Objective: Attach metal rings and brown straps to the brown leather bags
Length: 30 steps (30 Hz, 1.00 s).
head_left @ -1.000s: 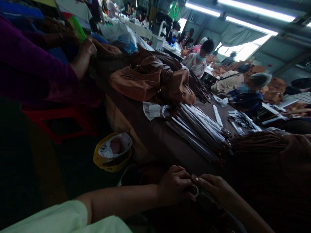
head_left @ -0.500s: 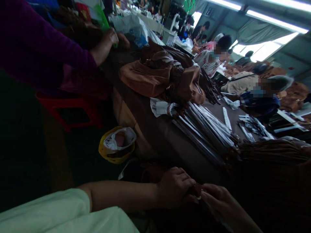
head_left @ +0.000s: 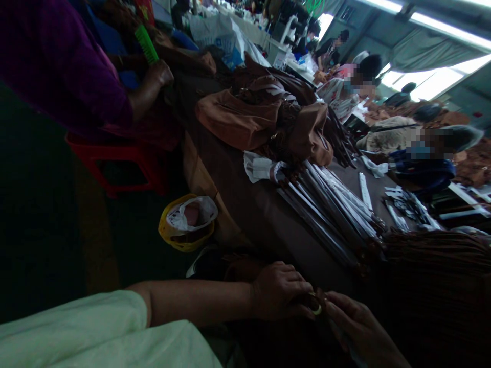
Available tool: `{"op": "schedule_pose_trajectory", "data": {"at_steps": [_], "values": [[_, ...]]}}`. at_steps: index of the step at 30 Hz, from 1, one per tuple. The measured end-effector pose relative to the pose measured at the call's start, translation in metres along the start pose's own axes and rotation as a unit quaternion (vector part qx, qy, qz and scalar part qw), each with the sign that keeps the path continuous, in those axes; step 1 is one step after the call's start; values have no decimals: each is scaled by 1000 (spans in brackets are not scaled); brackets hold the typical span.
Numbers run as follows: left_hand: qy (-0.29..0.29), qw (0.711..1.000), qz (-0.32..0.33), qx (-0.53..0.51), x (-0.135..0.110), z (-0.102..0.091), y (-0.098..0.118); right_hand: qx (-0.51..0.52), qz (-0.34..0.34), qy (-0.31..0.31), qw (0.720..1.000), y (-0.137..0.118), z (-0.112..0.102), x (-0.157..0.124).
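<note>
My left hand [head_left: 278,291] closes around a dark brown leather strap [head_left: 307,301], which is partly hidden by my fingers. A small metal ring [head_left: 316,309] sits on the strap between my hands. My right hand [head_left: 358,327] pinches at the ring from the lower right, and its fingertips are close to my left hand. A fringed brown leather bag [head_left: 433,266] lies dark and blurred to the right of my hands. Above them on the table lie a bundle of dark strips with white backing [head_left: 330,214] and a tan leather handbag [head_left: 238,120].
A co-worker's purple sleeve [head_left: 65,66] and hand [head_left: 159,74] hold a green comb [head_left: 146,43] at the table's far left. A red plastic stool [head_left: 118,163] and a yellow bag-lined basket [head_left: 187,222] stand on the floor. Several masked co-workers [head_left: 422,148] sit across the table.
The view has turned, sliding the table rightward and down. My right hand has moved down and away from the ring a little. The co-worker's hand has shifted with the green comb.
</note>
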<state>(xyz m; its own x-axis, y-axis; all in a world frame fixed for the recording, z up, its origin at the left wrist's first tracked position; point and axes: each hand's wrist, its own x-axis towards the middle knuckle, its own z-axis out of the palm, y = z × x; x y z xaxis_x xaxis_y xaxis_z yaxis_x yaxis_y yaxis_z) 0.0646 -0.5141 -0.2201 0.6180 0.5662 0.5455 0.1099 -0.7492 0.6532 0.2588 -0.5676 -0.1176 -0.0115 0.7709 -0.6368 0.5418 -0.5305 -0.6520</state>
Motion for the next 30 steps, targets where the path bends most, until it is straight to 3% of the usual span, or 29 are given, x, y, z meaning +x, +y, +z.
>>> {"op": "schedule_pose_trajectory", "data": {"at_steps": [4, 8, 15, 21, 30], "values": [[-2, 999, 23, 23, -1, 3, -3, -41, 8, 45, 998, 0, -10, 6], [-13, 998, 39, 40, 0, 6, -4, -77, 20, 15, 997, -2, -11, 14], [-17, 998, 48, 24, -4, 13, -7, -33, 35, -25, 999, -2, -16, 23], [-28, 998, 48, 26, -3, 13, -8, -38, 41, -27, 998, -8, -18, 23], [-49, 995, 88, 18, -7, 14, -5, -111, 24, -133, 984, -3, -26, 31]]}}
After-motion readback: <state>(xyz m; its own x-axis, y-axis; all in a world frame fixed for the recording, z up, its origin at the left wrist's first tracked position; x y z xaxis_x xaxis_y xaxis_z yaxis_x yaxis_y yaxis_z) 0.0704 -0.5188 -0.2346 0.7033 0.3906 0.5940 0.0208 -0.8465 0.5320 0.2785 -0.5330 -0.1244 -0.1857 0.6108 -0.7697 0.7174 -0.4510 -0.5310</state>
